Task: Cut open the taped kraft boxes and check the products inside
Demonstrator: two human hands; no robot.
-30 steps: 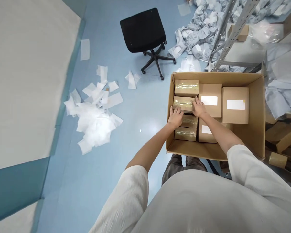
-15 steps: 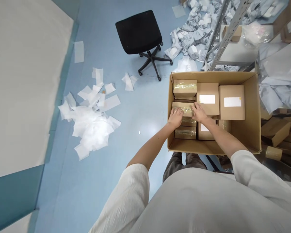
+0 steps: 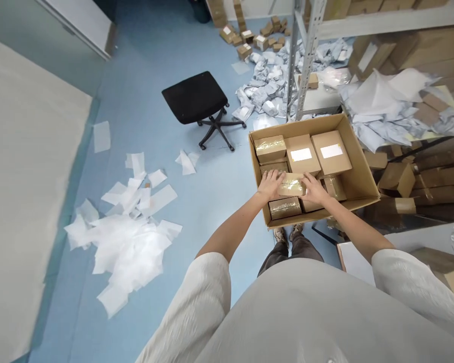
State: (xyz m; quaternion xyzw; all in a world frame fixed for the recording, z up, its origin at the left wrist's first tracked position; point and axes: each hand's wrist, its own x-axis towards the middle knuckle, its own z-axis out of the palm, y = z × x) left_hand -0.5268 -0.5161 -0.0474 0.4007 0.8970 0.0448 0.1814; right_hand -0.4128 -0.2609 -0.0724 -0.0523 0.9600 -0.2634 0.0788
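A large open carton stands in front of me with several smaller brown boxes inside. Between my two hands is a small taped box, gripped at its ends above the carton's near half. My left hand is closed on its left end and my right hand on its right end. Farther back in the carton lie a taped box and two boxes with white labels, one in the middle and one at the right. Another taped box lies at the near left corner.
A black chair stands beyond the carton to the left. White sheets are heaped on the floor at left. Grey-white parcels lie near a metal shelf post. More boxes are piled at right.
The view has shifted and turned, so the carton appears tilted. The small taped box has been lifted and moved toward the right, over the nearer boxes, with both hands on it.
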